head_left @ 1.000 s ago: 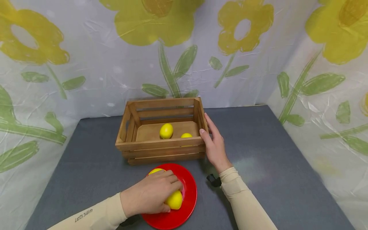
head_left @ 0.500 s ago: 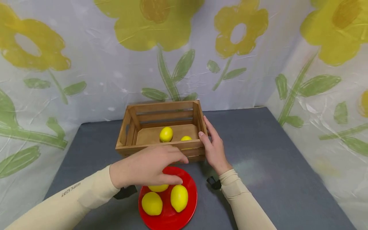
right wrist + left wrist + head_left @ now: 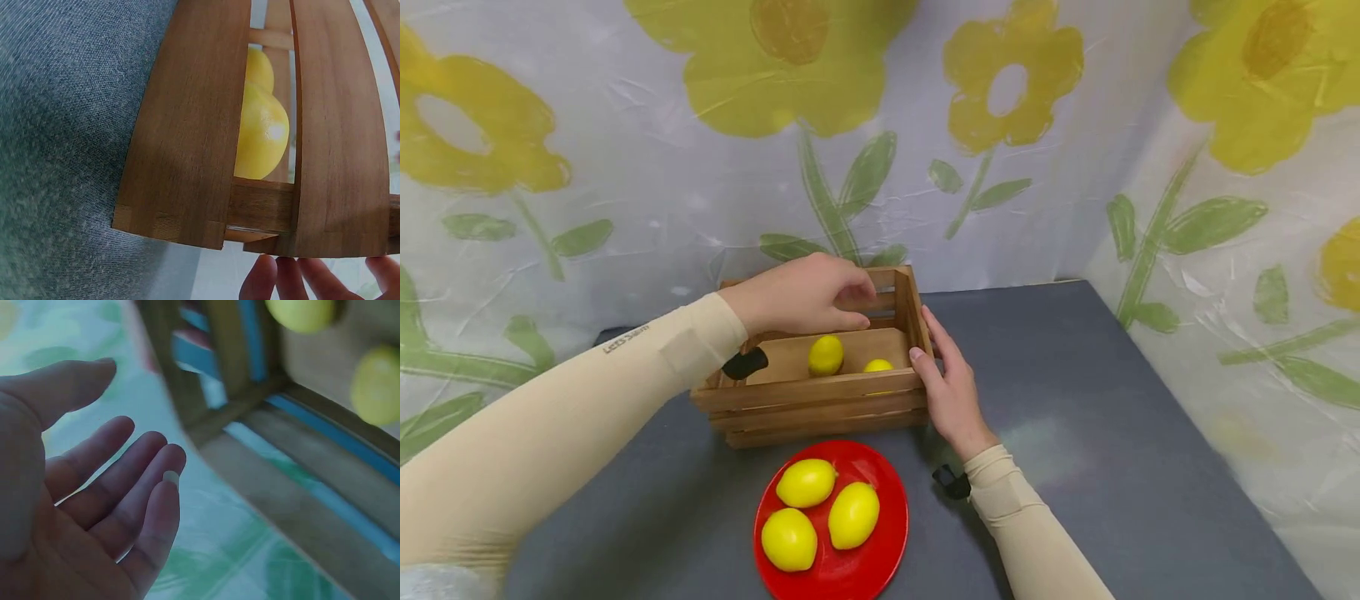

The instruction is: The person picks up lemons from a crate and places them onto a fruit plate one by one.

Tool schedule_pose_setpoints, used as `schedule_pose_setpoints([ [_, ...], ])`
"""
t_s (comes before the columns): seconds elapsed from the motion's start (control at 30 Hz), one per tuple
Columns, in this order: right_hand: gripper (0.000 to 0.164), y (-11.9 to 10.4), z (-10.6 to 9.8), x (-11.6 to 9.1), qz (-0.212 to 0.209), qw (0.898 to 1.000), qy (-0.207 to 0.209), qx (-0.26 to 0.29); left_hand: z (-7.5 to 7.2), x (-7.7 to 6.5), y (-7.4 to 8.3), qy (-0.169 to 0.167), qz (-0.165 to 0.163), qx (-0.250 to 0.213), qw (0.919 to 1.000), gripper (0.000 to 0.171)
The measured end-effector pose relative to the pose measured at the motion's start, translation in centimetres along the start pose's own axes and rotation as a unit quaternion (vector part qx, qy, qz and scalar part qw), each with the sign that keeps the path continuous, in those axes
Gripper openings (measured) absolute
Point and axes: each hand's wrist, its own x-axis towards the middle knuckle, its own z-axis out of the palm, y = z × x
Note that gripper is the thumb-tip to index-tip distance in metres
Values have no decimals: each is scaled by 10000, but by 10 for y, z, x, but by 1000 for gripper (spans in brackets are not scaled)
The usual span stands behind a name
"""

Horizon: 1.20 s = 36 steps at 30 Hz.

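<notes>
Lemons (image 3: 853, 515) are yellow; the plate (image 3: 842, 571) is solid red; the slatted wooden crate (image 3: 820, 394) is brown with darker grain. The tablecloth (image 3: 1052, 400) is flecked grey-blue. The whitish backdrop (image 3: 700, 187) bears yellow flowers (image 3: 730, 92) with ochre or white centres, and green leaves (image 3: 1217, 223). Sleeves (image 3: 587, 417): beige, the left with dark lettering (image 3: 626, 339).

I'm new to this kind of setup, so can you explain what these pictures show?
There's no machine, just a person's bare left hand and right hand. The wide view looks down from the head; the two closer views are from the wrists. On the dark table sit a wooden crate with two lemons inside and, nearer the person, a red plate with three lemons. The left hand is over the crate, holding nothing; the right hand touches its right end.
</notes>
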Motion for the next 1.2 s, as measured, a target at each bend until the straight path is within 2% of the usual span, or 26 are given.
schedule_pose_setpoints([
  [0.13,59,-2,1,1,-88,9999,-4,53,12,23,-12,-549,-138,208,9982,41],
  [0.23,59,-4,1,3,-165,9998,4,79,23,35,-16,-935,-33,261,9953,41],
  [0.37,59,-4,1,4,-209,9997,44,73,34,47,-15,-1307,72,291,9910,42],
  [0.63,60,-1,0,4,-224,9997,102,52,53,66,-14,-2040,17,332,9784,52],
  [0.87,59,0,0,5,-190,9998,98,60,68,77,-17,-2341,64,409,9713,58],
  [1.07,59,4,1,6,-153,9998,100,16,74,83,-17,-2679,5,304,9630,61],
  [1.2,59,4,1,7,-187,9997,125,-27,77,88,-18,-2784,-37,265,9601,65],
])
